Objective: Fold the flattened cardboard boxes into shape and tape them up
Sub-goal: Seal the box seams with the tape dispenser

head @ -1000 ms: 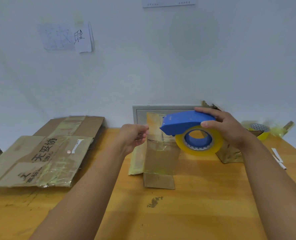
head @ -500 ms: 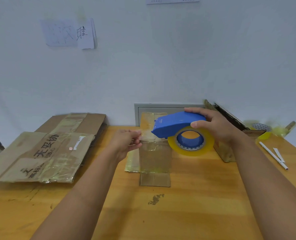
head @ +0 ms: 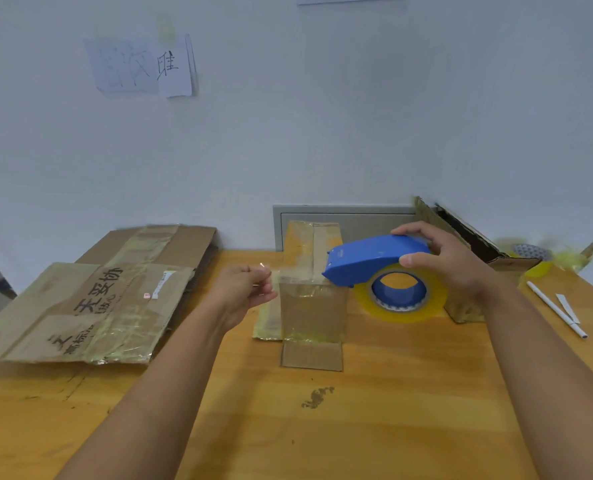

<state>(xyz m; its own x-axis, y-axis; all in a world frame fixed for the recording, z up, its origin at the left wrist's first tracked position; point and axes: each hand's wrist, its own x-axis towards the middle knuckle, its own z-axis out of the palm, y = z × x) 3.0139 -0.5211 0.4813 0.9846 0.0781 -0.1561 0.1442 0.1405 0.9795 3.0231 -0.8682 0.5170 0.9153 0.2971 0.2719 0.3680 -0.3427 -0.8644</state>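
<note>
Above table point(head: 374, 427), our right hand point(head: 451, 268) grips dispenser point(head: 374, 259); left hand point(head: 243, 292) pinches tape end beside box point(head: 312, 313), not touching cardboard.

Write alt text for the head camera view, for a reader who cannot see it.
A person's right hand holds a blue tape dispenser over a small flat cardboard box on a wooden table, while the left hand pinches the clear tape end. Larger flattened boxes lie at left, against a white wall.
</note>
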